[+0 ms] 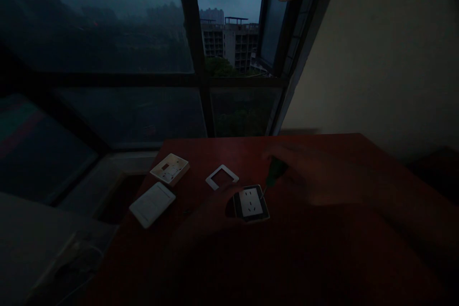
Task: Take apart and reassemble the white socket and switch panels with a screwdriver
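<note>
A wall socket (250,202) with a white slotted face and a dark surround lies face up on the red-brown table. My left hand (218,208) grips its left edge, fingers at the top and thumb below. In my right hand (299,172) is a screwdriver (276,170) with a green handle, held at a slant. Its thin shaft points down to the right side of the socket, and the tip appears to touch there. Behind my left hand lies a white square cover frame (216,170), partly hidden by the fingers.
A whitish mounting box (170,168) and a white plate (152,204) lie on the table's left side. The table (322,148) ends at a large window (118,43), with a pale wall (380,57) at the right. The room is very dim.
</note>
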`<state>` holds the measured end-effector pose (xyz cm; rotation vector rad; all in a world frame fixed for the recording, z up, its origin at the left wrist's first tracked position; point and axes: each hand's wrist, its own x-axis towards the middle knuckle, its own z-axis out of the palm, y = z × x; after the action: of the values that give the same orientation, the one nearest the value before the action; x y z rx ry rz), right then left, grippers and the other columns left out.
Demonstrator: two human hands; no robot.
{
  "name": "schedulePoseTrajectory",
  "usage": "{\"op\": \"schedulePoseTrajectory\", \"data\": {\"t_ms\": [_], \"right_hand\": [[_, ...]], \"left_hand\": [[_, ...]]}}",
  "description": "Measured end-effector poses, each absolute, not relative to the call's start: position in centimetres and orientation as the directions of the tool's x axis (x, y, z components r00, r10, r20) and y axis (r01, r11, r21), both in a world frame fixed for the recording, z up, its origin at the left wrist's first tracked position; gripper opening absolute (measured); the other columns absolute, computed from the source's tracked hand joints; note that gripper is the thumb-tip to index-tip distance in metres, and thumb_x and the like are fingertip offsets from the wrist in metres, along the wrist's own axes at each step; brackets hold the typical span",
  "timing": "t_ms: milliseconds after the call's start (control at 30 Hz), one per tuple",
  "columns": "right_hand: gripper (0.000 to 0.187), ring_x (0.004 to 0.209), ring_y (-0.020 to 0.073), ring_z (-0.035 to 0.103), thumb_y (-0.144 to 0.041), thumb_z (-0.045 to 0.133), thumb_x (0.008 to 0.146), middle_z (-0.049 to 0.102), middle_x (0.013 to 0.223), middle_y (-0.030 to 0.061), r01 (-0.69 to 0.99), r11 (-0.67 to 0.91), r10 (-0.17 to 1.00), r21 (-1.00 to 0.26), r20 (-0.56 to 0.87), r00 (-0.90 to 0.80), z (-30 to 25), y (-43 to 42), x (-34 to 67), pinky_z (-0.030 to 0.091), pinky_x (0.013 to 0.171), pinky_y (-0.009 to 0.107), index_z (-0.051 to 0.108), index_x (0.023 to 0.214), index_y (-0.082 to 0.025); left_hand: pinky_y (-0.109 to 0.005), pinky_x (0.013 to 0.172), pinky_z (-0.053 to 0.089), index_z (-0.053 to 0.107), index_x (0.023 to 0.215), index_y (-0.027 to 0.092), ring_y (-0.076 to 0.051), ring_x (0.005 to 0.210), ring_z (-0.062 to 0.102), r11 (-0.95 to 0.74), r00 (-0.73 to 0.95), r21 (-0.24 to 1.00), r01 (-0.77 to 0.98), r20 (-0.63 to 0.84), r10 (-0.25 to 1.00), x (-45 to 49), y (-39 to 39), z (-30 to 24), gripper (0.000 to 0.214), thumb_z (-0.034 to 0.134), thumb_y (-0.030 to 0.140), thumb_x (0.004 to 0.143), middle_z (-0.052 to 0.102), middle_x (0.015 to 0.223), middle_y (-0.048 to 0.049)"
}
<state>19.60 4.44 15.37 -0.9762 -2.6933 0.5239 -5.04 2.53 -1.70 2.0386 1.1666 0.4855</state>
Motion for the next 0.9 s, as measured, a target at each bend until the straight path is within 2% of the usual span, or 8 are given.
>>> {"op": "schedulePoseTrajectory", "data": {"t_ms": [100, 200, 300, 400, 533, 633, 733, 900], "right_hand": [[0.03, 0.106, 0.019, 0.056, -0.017, 0.057, 0.081, 0.059, 0.117, 0.0064, 0.555, 0.734, 0.632, -0.393, 0.093, -0.77, 15.4, 4.3, 19.8, 0.043, 0.087, 0.029, 0.053, 0.109, -0.022], [0.025, 0.094, 0.0209, 0.06, -0.032, 0.053, 0.088, 0.061, 0.111, 0.0091, 0.655, 0.701, 0.699, -0.284, 0.088, -0.71, 14.9, 4.6, 19.6, 0.045, 0.075, 0.031, 0.053, 0.11, -0.02], [0.019, 0.081, 0.02, 0.062, -0.03, 0.05, 0.09, 0.065, 0.099, 0.0078, 0.714, 0.67, 0.738, -0.202, 0.081, -0.67, 14.4, 5.1, 19.4, 0.043, 0.066, 0.03, 0.056, 0.105, -0.019], [0.016, 0.081, 0.0187, 0.061, -0.02, 0.05, 0.087, 0.066, 0.096, 0.0059, 0.68, 0.688, 0.716, -0.252, 0.088, -0.692, 14.5, 5.1, 19.4, 0.042, 0.066, 0.028, 0.056, 0.102, -0.019], [0.034, 0.089, 0.0183, 0.061, -0.013, 0.057, 0.077, 0.064, 0.104, 0.006, 0.58, 0.717, 0.655, -0.386, 0.087, -0.751, 15.2, 4.5, 19.6, 0.044, 0.072, 0.028, 0.053, 0.109, -0.021], [0.028, 0.089, 0.0197, 0.06, -0.023, 0.057, 0.082, 0.063, 0.106, 0.0076, 0.596, 0.716, 0.661, -0.364, 0.079, -0.746, 15.3, 4.3, 19.6, 0.045, 0.073, 0.029, 0.054, 0.109, -0.021], [0.021, 0.081, 0.0197, 0.061, -0.033, 0.055, 0.086, 0.065, 0.095, 0.007, 0.671, 0.679, 0.718, -0.298, 0.077, -0.692, 14.8, 4.6, 19.5, 0.043, 0.066, 0.029, 0.057, 0.103, -0.02], [0.014, 0.075, 0.0154, 0.061, -0.019, 0.056, 0.083, 0.066, 0.088, 0.0021, 0.633, 0.688, 0.699, -0.355, 0.087, -0.71, 14.6, 4.8, 19.3, 0.041, 0.061, 0.025, 0.057, 0.096, -0.021]], "left_hand": [[-0.048, 0.108, 0.032, 0.046, 0.135, 0.029, -0.032, 0.133, 0.037, -0.327, 0.525, 0.759, 0.563, -0.024, 0.85, -5.0, 2.5, -1.5, 0.077, 0.079, 0.041, 0.067, 0.042, 0.144, -0.0085], [-0.048, 0.108, 0.031, 0.043, 0.136, 0.031, -0.031, 0.134, 0.036, -0.331, 0.534, 0.763, 0.555, -0.022, 0.845, -5.0, 2.3, -1.1, 0.077, 0.079, 0.039, 0.068, 0.039, 0.147, -0.0068], [-0.046, 0.108, 0.032, 0.043, 0.136, 0.03, -0.03, 0.133, 0.037, -0.347, 0.537, 0.758, 0.552, -0.005, 0.843, -5.0, 2.3, -1.0, 0.076, 0.078, 0.04, 0.07, 0.041, 0.145, -0.0068], [-0.046, 0.108, 0.032, 0.043, 0.136, 0.03, -0.03, 0.133, 0.037, -0.351, 0.538, 0.757, 0.552, -0.002, 0.843, -5.1, 2.3, -1.3, 0.076, 0.078, 0.041, 0.069, 0.041, 0.145, -0.0073], [-0.046, 0.108, 0.032, 0.045, 0.135, 0.028, -0.031, 0.133, 0.036, -0.338, 0.52, 0.73, 0.595, -0.029, 0.853, -5.3, 2.4, -1.9, 0.079, 0.08, 0.041, 0.066, 0.039, 0.146, -0.0089], [-0.046, 0.109, 0.031, 0.044, 0.135, 0.028, -0.03, 0.133, 0.037, -0.348, 0.531, 0.732, 0.586, -0.023, 0.847, -5.3, 2.5, -1.8, 0.079, 0.08, 0.041, 0.066, 0.04, 0.146, -0.009], [-0.047, 0.108, 0.031, 0.045, 0.135, 0.028, -0.031, 0.134, 0.036, -0.32, 0.515, 0.729, 0.605, -0.052, 0.855, -5.2, 2.5, -1.6, 0.079, 0.08, 0.041, 0.066, 0.04, 0.146, -0.0103], [-0.048, 0.109, 0.03, 0.046, 0.134, 0.026, -0.032, 0.135, 0.034, -0.278, 0.481, 0.733, 0.621, -0.076, 0.874, -5.3, 2.4, -2.0, 0.079, 0.08, 0.043, 0.065, 0.039, 0.146, -0.0112]]}}
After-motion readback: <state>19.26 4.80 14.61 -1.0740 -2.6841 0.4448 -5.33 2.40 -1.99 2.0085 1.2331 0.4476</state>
